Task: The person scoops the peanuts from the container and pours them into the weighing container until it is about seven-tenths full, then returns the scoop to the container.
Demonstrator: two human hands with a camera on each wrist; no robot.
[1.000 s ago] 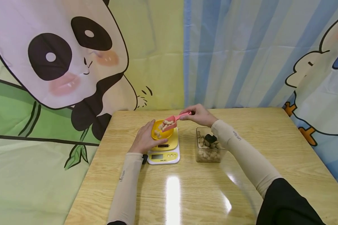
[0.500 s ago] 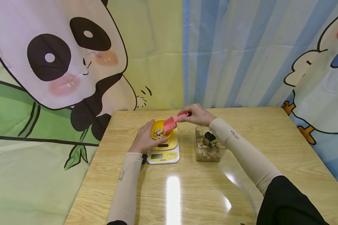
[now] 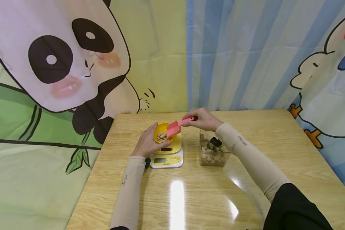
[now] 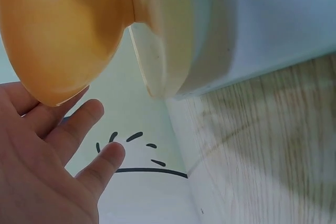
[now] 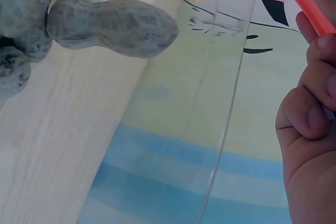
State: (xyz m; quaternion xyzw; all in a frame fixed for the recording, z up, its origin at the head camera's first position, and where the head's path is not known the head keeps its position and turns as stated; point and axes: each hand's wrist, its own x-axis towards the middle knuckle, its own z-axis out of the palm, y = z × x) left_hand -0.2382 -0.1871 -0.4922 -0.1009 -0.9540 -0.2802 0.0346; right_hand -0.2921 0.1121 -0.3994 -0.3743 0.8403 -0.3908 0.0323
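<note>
A small yellow bowl (image 3: 160, 126) holding several unshelled peanuts (image 3: 162, 137) stands on a yellow and white kitchen scale (image 3: 176, 143). My left hand (image 3: 146, 140) holds the bowl from its left side, the thumb along the near rim and the fingers at the far side; in the left wrist view two fingertips (image 4: 113, 156) stick out free below the bowl. Between fingers and thumb, my right hand (image 3: 202, 118) grips the handle of a pink scoop (image 3: 173, 129). The scoop's tilted, bare pan overlaps the bowl's right rim. Most of that handle is hidden in the fingers.
A clear plastic container (image 3: 212, 159) of peanuts stands right of the scale, below my right wrist; its peanuts loom large (image 5: 113, 27) in the right wrist view. The wooden table (image 3: 138, 201) ends at a printed cloth backdrop (image 3: 218, 64).
Peanuts slid out of the scoop into the bowl between one second and half a second ago. Since then the scoop and right hand have barely shifted; the left hand stays put.
</note>
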